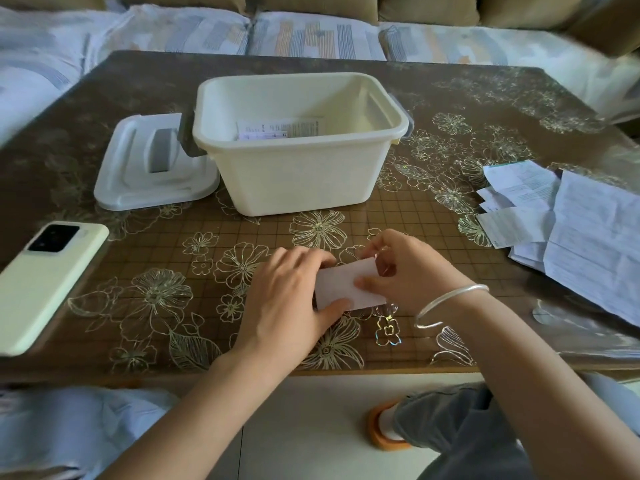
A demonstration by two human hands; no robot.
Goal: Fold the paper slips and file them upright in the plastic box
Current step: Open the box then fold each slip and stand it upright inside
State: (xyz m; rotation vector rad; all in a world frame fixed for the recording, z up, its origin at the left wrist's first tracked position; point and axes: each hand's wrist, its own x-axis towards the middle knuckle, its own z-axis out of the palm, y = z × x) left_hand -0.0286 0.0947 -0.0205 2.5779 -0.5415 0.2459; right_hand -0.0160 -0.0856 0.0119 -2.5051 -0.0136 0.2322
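We hold the paper slip (pixel 349 287) over the near part of the table (pixel 138 84), in front of the plastic box (pixel 298 178) and apart from it. The slip is a white rectangle, tilted slightly, with its blank side towards us. We cannot tell whether it touches the table.

Our left hand (pixel 287 299) grips the slip's left end: the fingers curl over the far edge and the thumb presses against the near edge. Our right hand (pixel 412 271) pinches the right end, with the thumb on the facing side and the curled fingers behind the far edge. A silver bracelet (pixel 450 303) sits on the right wrist.

The box stands open at the middle of the table. Printed slips (pixel 277 128) stand inside it against the far wall. The lid (pixel 152 164) lies flat on the table, just beside the box on its left.

A pile of unfolded papers (pixel 571 230) lies at the right edge of the table, well apart from the box. A phone (pixel 45 282) lies face down at the left edge. A sofa (pixel 311 36) runs behind the table.
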